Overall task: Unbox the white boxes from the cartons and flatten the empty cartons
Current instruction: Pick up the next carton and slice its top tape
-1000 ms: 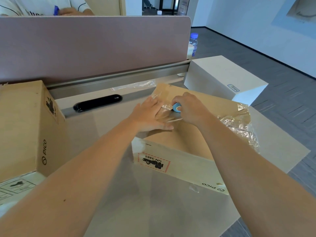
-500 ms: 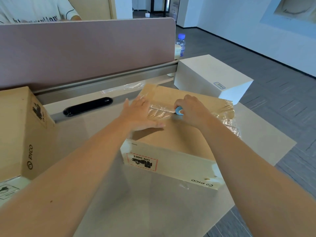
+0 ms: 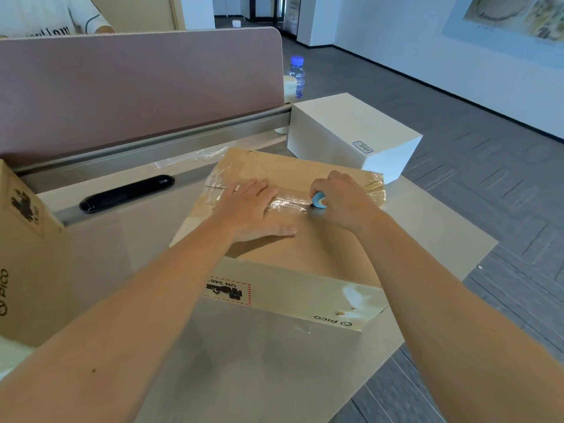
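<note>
**K:** Head view, only one we have; carton point(image 3: 293, 239) sits mid-table point(image 3: 250, 361), top flaps closed, clear tape point(image 3: 287, 204) running along the seam; loose plastic film bunched at its far-right corner point(image 3: 374, 190).

**M:** Hands?

**K:** Left hand point(image 3: 253, 209) flat on the carton top, fingers point(image 3: 244, 190) straight and spread, palm over the left part of the tape; holding nothing, just pressing down. Right hand point(image 3: 343, 201) curled tight round a small blue cutter point(image 3: 319, 200); only its blue end shows past the fingers; that end meets the tape at the seam, just right of the left hand.

**M:** Blade visible?

**K:** Can't tell; too small, hidden by the grip.

**M:** White boxes?

**K:** One white box point(image 3: 351, 132) on the table's far-right corner, just behind the carton, closed, small blue label on its top near the right edge; whether it touches the carton I can't tell. Second carton point(image 3: 27, 254) stands at the left edge, partly cut off by the frame, PICO print on its side.

**M:** Anything else on the table?

**K:** Black oblong item point(image 3: 126, 193) lying near the rail of the divider panel point(image 3: 137, 87), left of the carton, apart from it; water bottle point(image 3: 296, 76) with blue cap past the panel's right end, behind the white box; another person's white shirt point(image 3: 52, 13) shows above the panel, top left.
</note>
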